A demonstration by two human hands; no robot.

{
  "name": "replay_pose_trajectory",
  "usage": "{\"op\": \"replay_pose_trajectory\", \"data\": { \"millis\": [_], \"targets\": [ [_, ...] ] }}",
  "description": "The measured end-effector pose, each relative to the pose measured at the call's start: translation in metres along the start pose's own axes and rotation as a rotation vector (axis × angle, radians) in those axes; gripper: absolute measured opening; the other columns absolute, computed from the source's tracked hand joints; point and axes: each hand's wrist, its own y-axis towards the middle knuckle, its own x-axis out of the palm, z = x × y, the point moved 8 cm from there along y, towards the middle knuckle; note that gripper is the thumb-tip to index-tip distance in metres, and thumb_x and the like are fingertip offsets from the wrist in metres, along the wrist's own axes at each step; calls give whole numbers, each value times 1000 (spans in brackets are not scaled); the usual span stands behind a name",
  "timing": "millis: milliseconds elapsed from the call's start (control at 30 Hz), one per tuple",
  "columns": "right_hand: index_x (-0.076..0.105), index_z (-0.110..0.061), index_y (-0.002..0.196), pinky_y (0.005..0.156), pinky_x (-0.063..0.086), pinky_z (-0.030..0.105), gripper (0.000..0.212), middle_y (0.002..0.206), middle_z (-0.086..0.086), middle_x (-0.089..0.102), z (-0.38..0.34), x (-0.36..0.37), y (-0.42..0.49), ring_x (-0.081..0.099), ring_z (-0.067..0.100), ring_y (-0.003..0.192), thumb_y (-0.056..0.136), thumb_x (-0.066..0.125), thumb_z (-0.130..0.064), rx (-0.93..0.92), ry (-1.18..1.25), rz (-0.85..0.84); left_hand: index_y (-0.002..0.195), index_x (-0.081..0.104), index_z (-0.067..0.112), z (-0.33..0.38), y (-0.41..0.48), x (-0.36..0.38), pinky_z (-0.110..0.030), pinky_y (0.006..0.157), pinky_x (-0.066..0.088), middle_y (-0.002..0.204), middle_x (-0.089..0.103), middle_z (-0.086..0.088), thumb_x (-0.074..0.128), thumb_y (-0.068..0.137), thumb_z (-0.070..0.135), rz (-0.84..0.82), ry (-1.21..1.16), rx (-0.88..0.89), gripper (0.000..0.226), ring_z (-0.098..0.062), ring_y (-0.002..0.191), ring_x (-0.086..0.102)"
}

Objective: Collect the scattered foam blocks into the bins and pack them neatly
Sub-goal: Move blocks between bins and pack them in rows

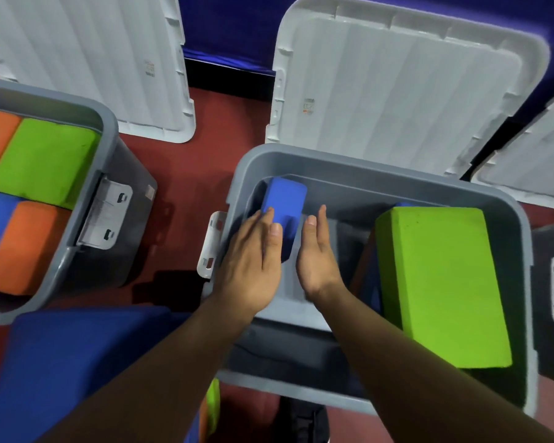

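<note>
A grey bin stands in the middle. A blue foam block stands on end in its far left corner. My left hand lies flat against the block's near left side, fingers straight. My right hand hovers open just right of the block, palm turned toward it, apparently not touching. A large green foam block leans in the right half of the same bin, with a blue block mostly hidden behind it.
A second grey bin at the left holds orange, green and blue blocks. White lids lean at the back. A big blue block lies at the bottom left on the red floor.
</note>
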Motion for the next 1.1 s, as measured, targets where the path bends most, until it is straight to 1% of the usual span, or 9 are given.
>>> {"op": "replay_pose_trajectory", "data": {
  "millis": [133, 233, 333, 433, 567, 733, 867, 1033, 1100],
  "targets": [
    [25, -37, 160, 106, 17, 11, 53, 162, -10, 35, -12, -41, -38, 32, 9, 147, 109, 31, -47, -120, -60, 128, 157, 34, 25, 15, -22, 6, -15, 115, 15, 162, 32, 7, 14, 98, 68, -31, -15, -24, 76, -7, 148, 26],
    [40, -25, 155, 101, 20, -2, 49, 157, -8, 44, -18, -81, -66, 36, -6, 136, 109, 35, -40, -231, -83, 229, 158, 30, 24, 45, -39, 23, -9, 113, 8, 164, 27, 5, 13, 93, 73, -87, 40, 32, 83, -7, 150, 21],
    [52, -17, 147, 101, 26, 0, 45, 145, -5, 56, -27, -129, -95, 43, -13, 124, 109, 39, -37, -338, -123, 343, 159, 28, 28, 85, -52, 46, -28, 121, 18, 164, 24, 2, 14, 92, 73, -131, 50, 76, 82, -14, 151, 23],
    [56, -18, 141, 102, 39, 17, 49, 128, -8, 58, -26, -182, -120, 50, -9, 116, 104, 38, -44, -381, -152, 496, 159, 18, 39, 127, -64, 78, -39, 122, 20, 165, 17, -1, 19, 94, 69, -220, 112, 106, 72, -20, 152, 21],
    [41, -30, 153, 114, 24, 41, 54, 145, 1, 48, 1, -244, -128, 35, 20, 137, 104, 32, -49, -137, -374, 669, 156, 3, 53, 167, -75, 131, -47, 118, 27, 168, 8, 1, 25, 100, 62, -349, 193, 89, 61, -29, 149, 26],
    [13, -27, 163, 118, 21, 49, 65, 158, 11, 40, 58, -261, -113, 32, 34, 145, 105, 30, -52, 177, -394, 509, 158, 10, 47, 167, -78, 168, -47, 124, 10, 168, -3, -5, 29, 101, 59, -343, 194, 55, 61, -25, 155, -4],
    [34, -27, 156, 115, 30, 50, 62, 150, 12, 49, 78, -254, -114, 41, 35, 138, 103, 31, -59, 240, -330, 488, 159, 19, 42, 151, -81, 177, -48, 125, 9, 167, -16, 10, 30, 101, 60, -345, 240, 81, 62, -22, 155, -13],
    [62, -33, 133, 97, 39, 23, 38, 112, -9, 48, 34, -237, -138, 55, 1, 100, 101, 49, -49, -47, -150, 566, 156, 35, 31, 147, -81, 140, -38, 126, -1, 169, 8, 7, 9, 87, 75, -235, 164, 94, 86, -21, 155, -4],
    [64, -32, 133, 90, 35, 7, 36, 112, -10, 44, 11, -222, -146, 51, -9, 102, 101, 53, -45, -122, -88, 560, 154, 40, 24, 149, -81, 114, -35, 126, -1, 166, 22, 2, 2, 83, 78, -179, 146, 145, 97, -18, 154, 6]
  ]
}}
